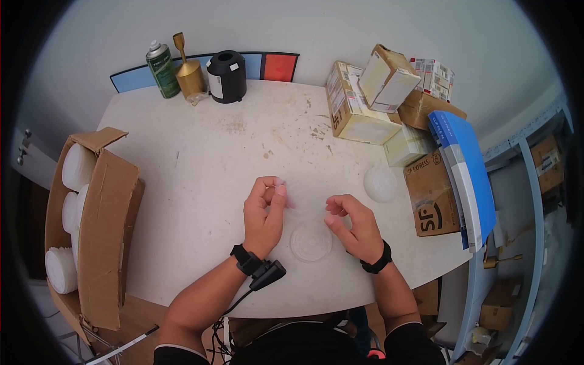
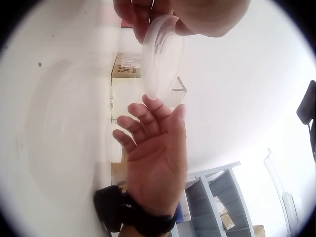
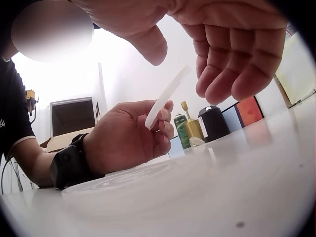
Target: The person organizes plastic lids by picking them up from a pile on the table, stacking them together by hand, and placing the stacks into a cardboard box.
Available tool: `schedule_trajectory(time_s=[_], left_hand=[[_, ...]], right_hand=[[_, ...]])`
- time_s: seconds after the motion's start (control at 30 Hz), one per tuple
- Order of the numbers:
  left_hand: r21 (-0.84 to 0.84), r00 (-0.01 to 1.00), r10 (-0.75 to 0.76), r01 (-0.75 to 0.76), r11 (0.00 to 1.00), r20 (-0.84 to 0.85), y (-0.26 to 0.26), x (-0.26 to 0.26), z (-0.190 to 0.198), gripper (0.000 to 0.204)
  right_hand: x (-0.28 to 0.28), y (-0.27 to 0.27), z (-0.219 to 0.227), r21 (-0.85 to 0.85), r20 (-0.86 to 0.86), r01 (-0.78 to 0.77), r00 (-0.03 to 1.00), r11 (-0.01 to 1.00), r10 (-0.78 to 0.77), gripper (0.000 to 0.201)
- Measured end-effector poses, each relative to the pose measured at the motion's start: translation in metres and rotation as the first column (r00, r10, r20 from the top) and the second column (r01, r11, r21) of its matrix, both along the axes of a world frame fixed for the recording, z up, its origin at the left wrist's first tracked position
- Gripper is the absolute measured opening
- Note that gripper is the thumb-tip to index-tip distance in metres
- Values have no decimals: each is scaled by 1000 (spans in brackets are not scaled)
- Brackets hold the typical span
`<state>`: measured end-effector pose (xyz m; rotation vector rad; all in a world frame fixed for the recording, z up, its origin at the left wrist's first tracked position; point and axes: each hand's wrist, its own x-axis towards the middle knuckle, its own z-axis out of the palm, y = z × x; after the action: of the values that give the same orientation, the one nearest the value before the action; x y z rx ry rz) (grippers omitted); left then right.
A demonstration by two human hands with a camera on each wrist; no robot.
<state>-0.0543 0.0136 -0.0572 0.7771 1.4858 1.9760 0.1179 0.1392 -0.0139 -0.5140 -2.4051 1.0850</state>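
My left hand (image 1: 264, 210) pinches a translucent round plastic lid (image 2: 165, 57) by its edge, thumb on one face and fingers on the other. The lid is tilted up on edge above the table. My right hand (image 1: 356, 225) is on the lid's other side with fingers loosely bent and thumb apart, nothing between them. In the left wrist view its fingertips (image 2: 152, 102) overlap the lid's lower rim. A clear round plastic piece with concentric rings (image 1: 311, 241) lies on the table between my forearms. Farther right stands a frosted round bowl-like piece (image 1: 381, 184).
At left, an open cardboard box (image 1: 109, 237) holds several white round containers (image 1: 79, 167). A spray can (image 1: 162, 70), a gold candlestick (image 1: 190, 76) and a black cylinder (image 1: 227, 76) stand at the back. Stacked cartons (image 1: 365, 115) and a blue binder (image 1: 465, 170) line the right side.
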Motion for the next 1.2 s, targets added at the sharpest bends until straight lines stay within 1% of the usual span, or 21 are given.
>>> schedule_trajectory(time_s=[0.03,0.13,0.23,0.33,0.43,0.63,0.73,0.83,0.93,1.03,1.13,1.2], left_hand=[[8,999,42,-42,999,26,1,-2,-1,17],[31,998,42,-44,999,52,1,-3,1,22],[17,998,20,-22,1000,67,1,-2,2,28],[21,997,36,-38,999,66,2,-1,3,32],[6,998,19,-19,1000,66,-1,-3,3,33],[-18,998,12,-11,1000,64,0,-3,3,33],[-33,999,5,-4,999,42,-1,-5,-1,35],[-17,994,104,-105,994,-40,-2,-3,5,38],[85,983,181,-178,980,-18,1,-1,5,38],[118,980,195,-198,973,30,2,-1,2,30],[75,986,161,-163,984,38,0,-1,6,19],[65,993,113,-112,992,-20,-1,-3,0,16]], right_hand=[[0,0,0,83,39,-43,998,996,40,36],[-2,-5,9,293,261,-195,958,936,118,54],[-1,-8,13,325,346,-288,923,901,170,67],[0,-7,14,357,379,-324,907,876,181,73],[1,-6,17,330,373,-356,900,874,226,73],[1,-6,12,317,383,-356,896,879,225,66],[0,-6,14,282,396,-337,894,898,211,61],[-1,-4,10,271,404,-302,898,914,176,52],[2,-4,5,219,313,-175,944,960,101,42],[2,-2,4,275,208,-64,978,959,6,33],[2,-2,3,144,74,132,987,981,-144,27],[5,4,-1,4,7,156,988,988,-156,23]])
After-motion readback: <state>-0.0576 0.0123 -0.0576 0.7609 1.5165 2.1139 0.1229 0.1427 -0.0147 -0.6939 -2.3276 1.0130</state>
